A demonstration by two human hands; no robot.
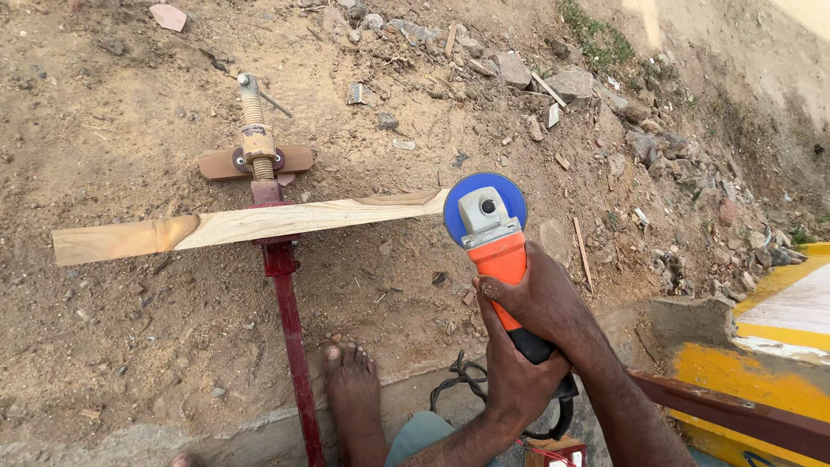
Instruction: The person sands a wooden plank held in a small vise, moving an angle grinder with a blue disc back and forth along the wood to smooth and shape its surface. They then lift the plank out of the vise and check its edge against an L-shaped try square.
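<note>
A bare foot (353, 380) is planted on the dirt ground (130, 346) at the near edge, beside a concrete curb. An angle grinder (501, 259) with orange body and grey gear head is held in both hands. The left hand (517, 380) is wrapped around the black rear handle, fingers closed on it; the right hand (540, 298) is clamped over the orange body, fingers closed around it too. A black cable (458, 380) is looped just below the hands.

The blue sanding disc (484, 206) is set against the right end of a long wooden plank (251, 223), touching or just beside it; contact cannot be confirmed. The plank is held roughly level in a red bar clamp (281, 259), whose screw and wooden pad (255, 160) are seen behind it. Part of the plank face is pale and freshly cut, the left end darker.

Judged step: shaping of the plank's right end is in hand. A steady two-handed grip and a light sweep along the edge are called for next. Rubble and stones (571, 82) are scattered farther back.
</note>
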